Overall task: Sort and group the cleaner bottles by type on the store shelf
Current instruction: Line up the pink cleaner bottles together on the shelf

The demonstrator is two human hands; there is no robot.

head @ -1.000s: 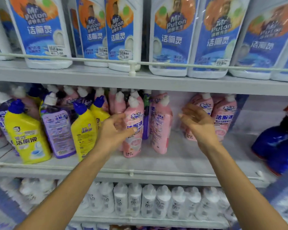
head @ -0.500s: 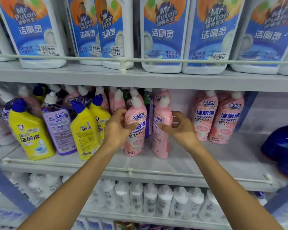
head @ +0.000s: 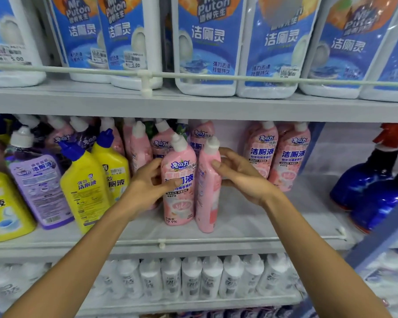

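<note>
While we look down at the middle shelf, we see two pink bottles standing upright side by side near its front edge, touching each other. Our left hand wraps the front-facing pink bottle from its 9 o'clock side, with the thumb lying across the label and the other fingers curled behind it. Our right hand holds the side-turned pink bottle from its 3 o'clock side, fingertips pressed on its shoulder, the palm half open. More pink bottles stand behind these two at 12 o'clock, and a pair of pink bottles stands apart at 2 o'clock. At 9 o'clock we find two yellow bottles with blue caps and a purple bottle. Dark blue spray bottles stand far at 3 o'clock. Large white bottles with blue labels fill the upper shelf.
</note>
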